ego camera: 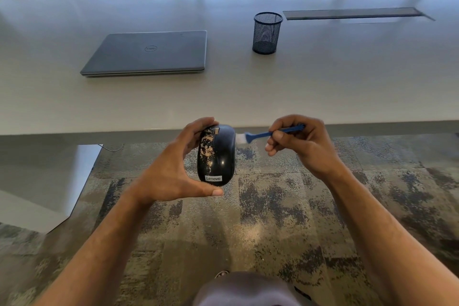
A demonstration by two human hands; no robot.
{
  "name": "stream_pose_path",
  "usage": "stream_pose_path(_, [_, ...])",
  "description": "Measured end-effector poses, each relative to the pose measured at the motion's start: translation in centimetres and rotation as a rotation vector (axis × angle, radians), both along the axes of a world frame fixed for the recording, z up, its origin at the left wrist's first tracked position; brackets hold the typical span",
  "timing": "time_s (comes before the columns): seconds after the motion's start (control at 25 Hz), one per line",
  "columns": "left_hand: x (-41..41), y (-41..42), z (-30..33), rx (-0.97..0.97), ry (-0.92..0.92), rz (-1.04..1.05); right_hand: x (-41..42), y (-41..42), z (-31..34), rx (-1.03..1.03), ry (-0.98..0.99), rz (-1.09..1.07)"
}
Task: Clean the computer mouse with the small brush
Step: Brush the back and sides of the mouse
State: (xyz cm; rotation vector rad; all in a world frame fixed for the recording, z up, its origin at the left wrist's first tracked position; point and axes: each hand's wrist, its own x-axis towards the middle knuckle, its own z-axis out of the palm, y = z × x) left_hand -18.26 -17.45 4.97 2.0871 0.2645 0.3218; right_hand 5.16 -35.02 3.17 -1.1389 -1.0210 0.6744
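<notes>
A black computer mouse (pixel 219 156) with a white label near its rear end is held in the air just in front of the table edge. Tan dust covers its left half. My left hand (pixel 171 169) grips it end to end, fingers at the front and thumb under the rear. My right hand (pixel 300 141) pinches the handle of a small blue brush (pixel 263 134). The brush's white bristles touch the mouse's upper right side.
On the white table (pixel 323 87) lie a closed grey laptop (pixel 149 53) and an empty dark mesh pen cup (pixel 267 33), with a cable slot (pixel 352 13) at the back right. Chairs stand beyond the table. Patterned carpet (pixel 273 206) lies below my hands.
</notes>
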Motion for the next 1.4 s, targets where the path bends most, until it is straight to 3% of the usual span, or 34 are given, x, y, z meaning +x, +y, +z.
stream_pose_path(0.6, [0.4,0.2,-0.3,-0.012,0.028,-0.018,1.0,0.7,0.0,0.032,0.082,-0.004])
stream_pose_path(0.92, [0.6,0.2,-0.4,-0.014,0.047,-0.042,3.3,4.4,2.4,-0.137,-0.052,0.206])
stream_pose_path(1.2, [0.0,0.5,-0.5,-0.008,0.041,-0.01,4.2,3.2,1.9,-0.182,0.011,0.345])
stream_pose_path(1.4, [0.2,0.8,-0.5,-0.012,0.019,-0.009,3.5,4.0,2.1,-0.098,0.029,0.18])
